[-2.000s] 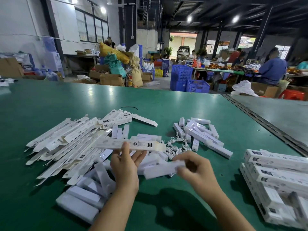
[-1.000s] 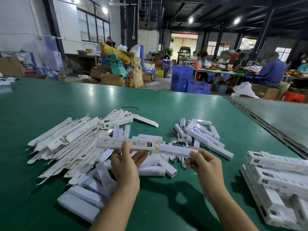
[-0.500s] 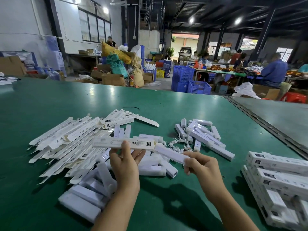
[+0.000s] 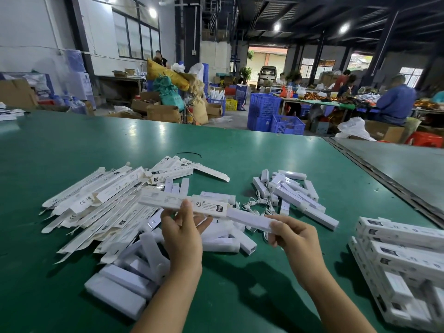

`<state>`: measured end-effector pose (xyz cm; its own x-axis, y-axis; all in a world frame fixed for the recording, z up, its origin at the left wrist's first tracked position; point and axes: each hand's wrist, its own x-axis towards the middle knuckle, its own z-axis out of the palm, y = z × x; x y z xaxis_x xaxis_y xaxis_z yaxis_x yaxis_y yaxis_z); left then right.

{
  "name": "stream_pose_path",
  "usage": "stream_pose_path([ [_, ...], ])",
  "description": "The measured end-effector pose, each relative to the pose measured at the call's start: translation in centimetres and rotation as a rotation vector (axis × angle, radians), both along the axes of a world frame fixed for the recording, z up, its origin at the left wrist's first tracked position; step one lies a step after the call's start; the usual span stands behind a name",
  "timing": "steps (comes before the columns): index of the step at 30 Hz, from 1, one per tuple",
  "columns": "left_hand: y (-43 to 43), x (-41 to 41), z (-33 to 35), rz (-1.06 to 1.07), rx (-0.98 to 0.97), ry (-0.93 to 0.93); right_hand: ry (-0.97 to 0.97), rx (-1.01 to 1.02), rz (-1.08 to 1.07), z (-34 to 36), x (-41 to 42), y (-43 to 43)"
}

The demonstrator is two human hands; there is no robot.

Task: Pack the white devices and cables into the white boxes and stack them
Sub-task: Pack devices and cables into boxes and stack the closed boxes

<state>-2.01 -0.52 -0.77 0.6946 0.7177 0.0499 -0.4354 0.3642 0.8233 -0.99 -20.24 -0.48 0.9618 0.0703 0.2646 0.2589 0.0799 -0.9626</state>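
My left hand (image 4: 182, 233) grips a long white box (image 4: 168, 201) held level above the green table (image 4: 240, 294). My right hand (image 4: 292, 233) pinches the near end of a white device (image 4: 247, 218), whose far end sits in the box's right opening. A heap of flat empty boxes (image 4: 96, 200) lies to the left. Loose white devices (image 4: 295, 193) and white cables (image 4: 254, 203) lie ahead on the right. White inner sleeves (image 4: 120, 289) are piled near my left forearm. Packed boxes (image 4: 403, 255) are stacked at the right.
The table's right edge has a dark seam (image 4: 384, 179) next to a grey table. Beyond the far edge stand blue crates (image 4: 274, 116), cardboard boxes and sacks. Several people sit at a bench at the back right.
My right hand picked a white device off the table, brought it to the open right end of the box and is sliding it in. My left hand has kept holding the box.
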Motion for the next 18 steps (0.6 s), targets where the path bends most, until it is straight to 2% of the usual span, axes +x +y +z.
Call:
stream_pose_path([
  [4, -0.1, 0.0, -0.2, -0.114, -0.030, 0.044, 0.072, 0.167, -0.061, 0.1, 0.3, 0.2],
  [8, 0.1, 0.1, -0.2, -0.169, -0.134, 0.051, 0.108, 0.245, -0.040, 0.3, 0.4, -0.1],
  [14, 0.0, 0.0, -0.1, -0.179, -0.127, 0.012, 0.223, 0.236, 0.068, 0.5, 0.0, 0.2],
  [18, -0.9, -0.3, 0.0, -0.214, -0.073, 0.020, 0.247, 0.255, 0.000, 0.4, -0.3, 1.2],
])
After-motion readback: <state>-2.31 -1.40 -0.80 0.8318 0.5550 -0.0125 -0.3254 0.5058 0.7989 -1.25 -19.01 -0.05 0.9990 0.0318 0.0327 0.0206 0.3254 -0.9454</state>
